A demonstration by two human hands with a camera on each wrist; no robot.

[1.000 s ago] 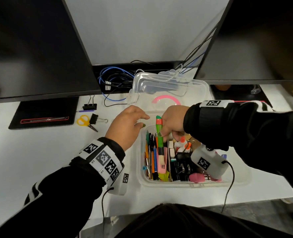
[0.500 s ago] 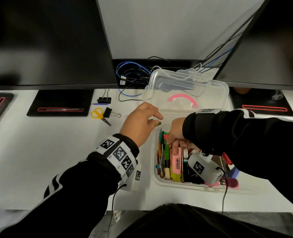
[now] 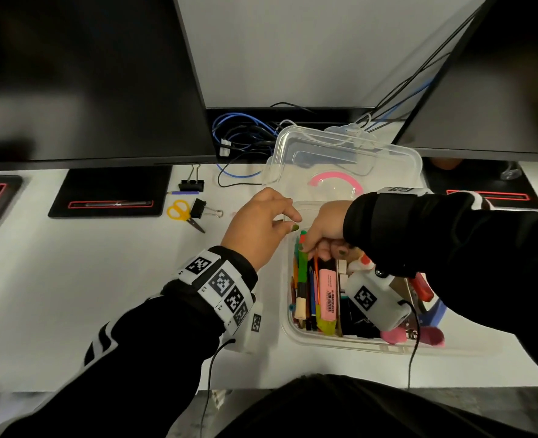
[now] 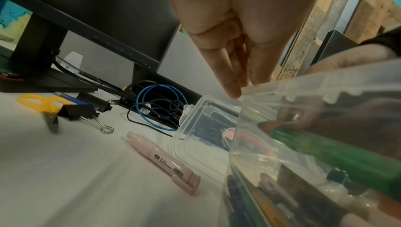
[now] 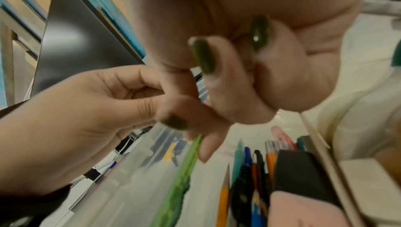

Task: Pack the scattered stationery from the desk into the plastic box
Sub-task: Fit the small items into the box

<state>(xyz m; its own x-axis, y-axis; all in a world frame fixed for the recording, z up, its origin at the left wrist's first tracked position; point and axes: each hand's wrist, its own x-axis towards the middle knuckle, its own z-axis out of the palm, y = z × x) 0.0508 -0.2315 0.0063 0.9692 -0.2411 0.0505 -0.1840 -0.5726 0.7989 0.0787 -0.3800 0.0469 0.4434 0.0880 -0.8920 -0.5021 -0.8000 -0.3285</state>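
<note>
Where the white desk (image 3: 56, 279) runs out to the left, black monitor bases lie beneath two dark screens; further right, near the rear edge, stand a black binder clip (image 3: 191, 185), a short blue pencil (image 3: 184, 192), yellow-handled scissors (image 3: 183, 212) and a second binder clip (image 3: 202, 209) touching the scissor handles. Seen only from the left wrist camera, a pale pink highlighter (image 4: 165, 161) lies flat on the desk just beside the box wall. Next comes the left hand (image 3: 259, 226), fingers relaxed and loosely extended, closed on nothing, its fingertips (image 4: 233, 91) at the near-left corner of the clear plastic box (image 3: 296, 333); whether they touch the rim is uncertain, the wrist picture being blurred. Behind the box its transparent lid (image 3: 340, 165) lies open, with a pink handle showing through, and coiled blue and black cables (image 3: 236, 131) beyond it. Inside the box, along the left wall, lie pens, pencils and a pink highlighter side by side, with dark clips and pink erasers further right. The right hand (image 3: 326, 230) reaches into the far-left part of the box, thumb and fingers pinched on the upper end of a green marker (image 3: 302, 268), which lies lengthwise among the pens
</note>
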